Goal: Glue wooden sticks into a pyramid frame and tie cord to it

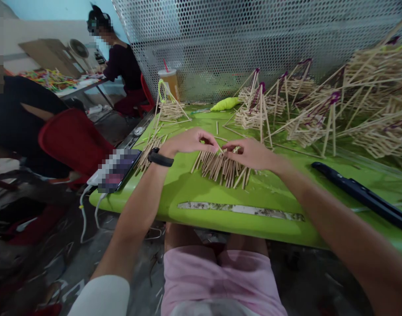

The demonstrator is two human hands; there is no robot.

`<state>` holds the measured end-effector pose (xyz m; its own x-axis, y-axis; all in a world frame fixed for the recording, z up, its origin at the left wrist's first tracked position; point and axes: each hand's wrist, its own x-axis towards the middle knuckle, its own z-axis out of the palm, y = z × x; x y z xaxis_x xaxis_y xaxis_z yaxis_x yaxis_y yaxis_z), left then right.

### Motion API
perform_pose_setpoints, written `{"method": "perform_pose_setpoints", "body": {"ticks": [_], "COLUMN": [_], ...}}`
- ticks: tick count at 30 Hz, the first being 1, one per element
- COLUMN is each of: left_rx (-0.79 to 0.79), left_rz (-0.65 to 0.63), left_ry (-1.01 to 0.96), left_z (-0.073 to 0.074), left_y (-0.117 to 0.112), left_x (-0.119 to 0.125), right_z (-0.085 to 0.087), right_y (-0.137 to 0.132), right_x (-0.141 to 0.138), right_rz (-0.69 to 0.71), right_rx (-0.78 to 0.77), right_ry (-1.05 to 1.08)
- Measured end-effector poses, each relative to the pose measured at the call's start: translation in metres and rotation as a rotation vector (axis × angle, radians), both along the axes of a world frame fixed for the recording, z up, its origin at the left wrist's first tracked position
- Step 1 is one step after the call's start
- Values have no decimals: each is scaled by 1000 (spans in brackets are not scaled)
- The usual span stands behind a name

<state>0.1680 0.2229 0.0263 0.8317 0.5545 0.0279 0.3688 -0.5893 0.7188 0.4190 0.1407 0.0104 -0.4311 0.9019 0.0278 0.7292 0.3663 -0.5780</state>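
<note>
Over a row of thin wooden sticks point(222, 169) on the green table, both my hands meet with fingertips pinched. My left hand point(192, 141), with a black band on its wrist, is closed on what looks like a thin stick. My right hand point(250, 152) has thumb and forefinger pressed together a little to the right, at the sticks' far ends. What its fingertips hold is too small to make out. A second pile of sticks point(151, 151) lies left of my left wrist. One short stick point(217, 127) lies just beyond the hands.
Stacked stick frames point(308, 127) tied with purple cord crowd the right back, before a perforated metal panel point(214, 48). A black long-handled tool point(362, 193) lies at right. A phone point(122, 171), a drink cup point(170, 83) and yellow-green yarn point(224, 104) also stand about. Two people sit at left.
</note>
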Motion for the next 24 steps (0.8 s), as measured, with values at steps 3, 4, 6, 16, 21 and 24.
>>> {"method": "perform_pose_setpoints", "body": {"ticks": [3, 4, 6, 16, 21, 24], "left_rx": [1, 2, 9, -70, -208, -277], "left_rz": [-6, -7, 0, -7, -80, -130], "left_ry": [-29, -31, -28, -28, 42, 152], "left_z": [-1, 0, 1, 9, 36, 48], "left_y": [1, 1, 1, -2, -10, -13], "left_x": [0, -1, -2, -10, -26, -32], "right_z": [-4, -5, -4, 25, 32, 29], "right_y": [-4, -5, -6, 3, 6, 8], "right_x": [-11, -13, -14, 36, 60, 69], "right_rz": [31, 34, 31, -69, -120, -150], "right_rx": [-20, -24, -28, -163, -393, -499], "right_ry": [88, 116, 148, -74, -244, -274]}}
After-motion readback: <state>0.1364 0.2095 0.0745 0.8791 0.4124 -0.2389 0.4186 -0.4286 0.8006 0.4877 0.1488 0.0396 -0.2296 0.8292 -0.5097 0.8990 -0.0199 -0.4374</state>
